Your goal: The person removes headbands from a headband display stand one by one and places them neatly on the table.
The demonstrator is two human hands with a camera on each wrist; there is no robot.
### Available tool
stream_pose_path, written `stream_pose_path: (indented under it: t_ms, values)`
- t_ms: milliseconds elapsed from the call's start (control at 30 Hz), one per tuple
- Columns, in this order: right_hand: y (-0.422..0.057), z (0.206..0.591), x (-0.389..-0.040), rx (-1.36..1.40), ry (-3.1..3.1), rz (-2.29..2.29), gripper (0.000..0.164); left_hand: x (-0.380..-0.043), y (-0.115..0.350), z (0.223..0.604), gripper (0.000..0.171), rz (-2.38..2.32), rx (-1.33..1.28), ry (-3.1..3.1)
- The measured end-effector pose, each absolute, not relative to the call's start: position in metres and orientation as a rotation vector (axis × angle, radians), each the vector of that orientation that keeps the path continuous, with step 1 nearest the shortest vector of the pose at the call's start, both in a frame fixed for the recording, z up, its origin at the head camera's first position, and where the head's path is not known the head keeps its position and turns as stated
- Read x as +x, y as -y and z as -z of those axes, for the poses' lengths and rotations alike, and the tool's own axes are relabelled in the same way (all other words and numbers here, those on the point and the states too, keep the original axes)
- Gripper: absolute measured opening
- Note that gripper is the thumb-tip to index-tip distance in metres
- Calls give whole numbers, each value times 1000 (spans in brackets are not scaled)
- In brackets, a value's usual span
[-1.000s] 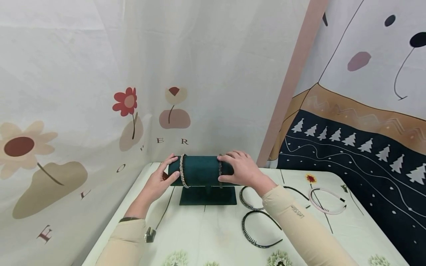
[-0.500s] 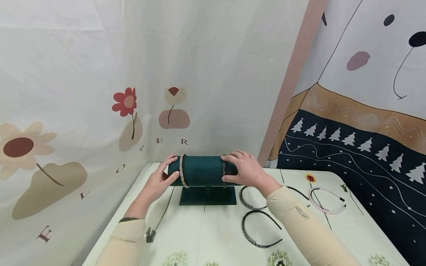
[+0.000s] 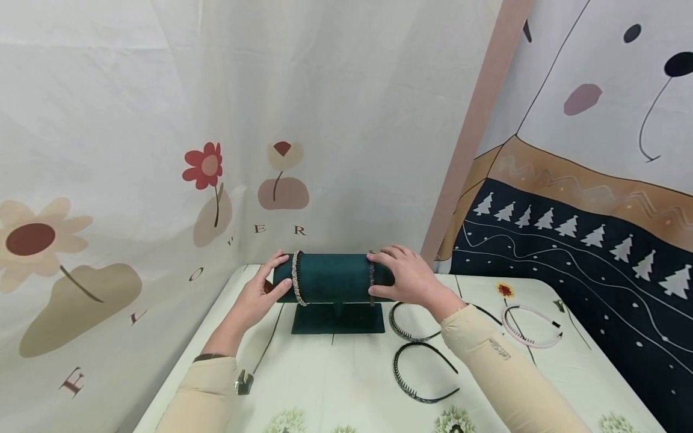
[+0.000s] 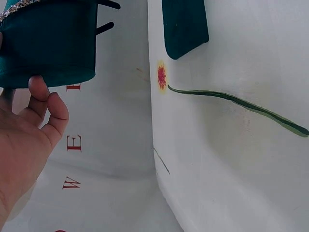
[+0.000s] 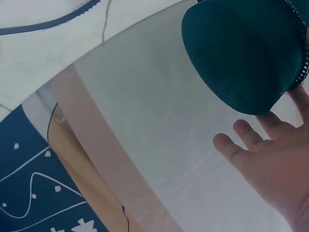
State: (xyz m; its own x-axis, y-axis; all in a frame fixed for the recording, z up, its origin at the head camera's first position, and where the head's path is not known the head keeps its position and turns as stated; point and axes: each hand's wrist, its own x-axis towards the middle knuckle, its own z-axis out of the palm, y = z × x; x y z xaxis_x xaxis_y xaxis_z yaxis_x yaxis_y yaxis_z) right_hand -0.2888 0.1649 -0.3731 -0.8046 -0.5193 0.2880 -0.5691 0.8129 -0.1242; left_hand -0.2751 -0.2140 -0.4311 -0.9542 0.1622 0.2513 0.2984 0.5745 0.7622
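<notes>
Dark headband (image 3: 372, 278) is pinched on the green roll (image 3: 334, 278) by right hand (image 3: 412, 280). Roll's left end's gripped by left hand (image 3: 257, 300).

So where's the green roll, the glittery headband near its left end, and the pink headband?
Green roll (image 3: 335, 276): head view, middle of its curved front.
Glittery headband (image 3: 295, 279): head view, middle of its band.
Pink headband (image 3: 506, 322): head view, its left bend.

Matt velvety roll (image 3: 335, 278), rough glittery headband (image 3: 295, 279)
</notes>
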Motion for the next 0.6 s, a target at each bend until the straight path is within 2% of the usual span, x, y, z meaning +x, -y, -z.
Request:
stream_pose_path:
  t_ms: [600]
  values:
    - [-185, 374, -286, 805, 2783, -314, 76, -276, 214, 432, 63, 1319, -393, 2651]
